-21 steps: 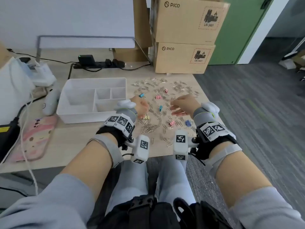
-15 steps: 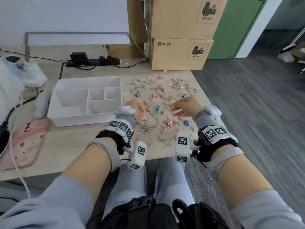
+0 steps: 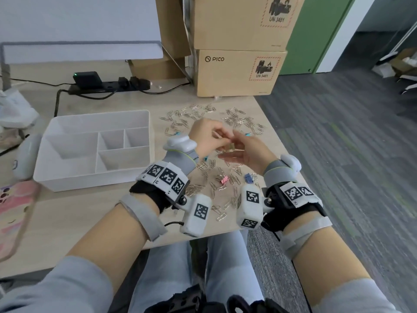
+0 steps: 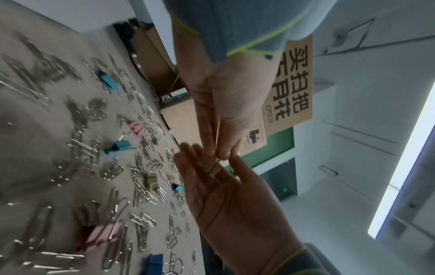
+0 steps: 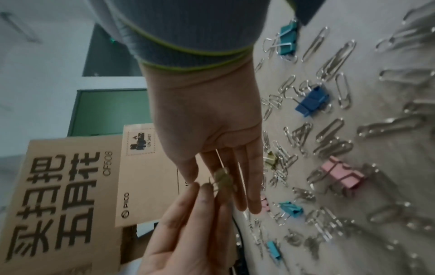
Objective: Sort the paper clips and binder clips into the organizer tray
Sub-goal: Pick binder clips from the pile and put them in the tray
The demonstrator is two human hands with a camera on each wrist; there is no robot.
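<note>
My left hand (image 3: 223,141) and right hand (image 3: 239,151) meet in the air above the scattered silver paper clips (image 3: 239,120). Thumb and forefinger of the left hand (image 4: 219,154) pinch the wire handle of a small yellow binder clip (image 4: 215,171). That clip (image 5: 222,178) lies on the straight fingers (image 5: 242,186) of my right hand, palm turned up. Pink (image 3: 224,180), blue (image 3: 248,178) and teal (image 4: 118,147) binder clips lie among the paper clips. The white organizer tray (image 3: 94,177) stands to the left, its compartments bare.
Stacked cardboard boxes (image 3: 237,73) close the far end of the table. A power strip (image 3: 108,86) with cables lies behind the tray. A mouse (image 3: 26,159) and a pink-cased phone (image 3: 13,211) sit at the left. The table's right edge (image 3: 291,154) drops to grey carpet.
Both hands have lifted off the clip pile and come together. The left hand now carries a yellow binder clip up to the right hand's fingers.
</note>
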